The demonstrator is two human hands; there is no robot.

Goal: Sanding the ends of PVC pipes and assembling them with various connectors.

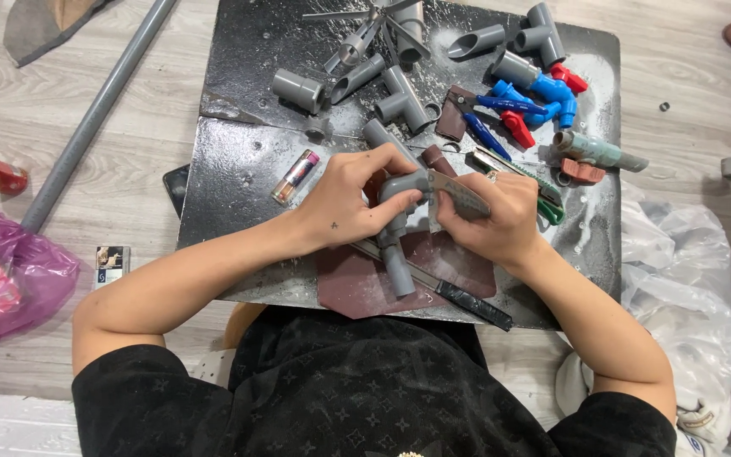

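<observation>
Nearest the body, a long blade with a black handle (pixel 454 292) lies on a maroon sheet (pixel 357 283) at the front edge of the dark slab (pixel 239 182), directly under the work.

The left hand (pixel 344 203) is closed round a grey pipe fitting (pixel 395 233), fingers curled over its upper elbow; the fitting's straight leg points down toward the person and hangs just above the blade. The right hand (pixel 497 220) is closed on a flat grey tool (pixel 458 196), its tip laid against the fitting's top.

Just left of the left hand lies a small pink and gold tube (pixel 295 177). Beside the right hand sits a green-handled tool (pixel 543 199), partly hidden by the knuckles.

Farther back, loose grey fittings (pixel 382 80) crowd the slab, with blue and red valves (pixel 535 97) to their right and a greenish cylinder (pixel 598 152) near the edge. White dust covers the slab's right side.

Off the slab: a long grey pipe (pixel 99 110) on the floor, a pink bag (pixel 6 275) to the left, and white plastic (pixel 687 288) to the right.
</observation>
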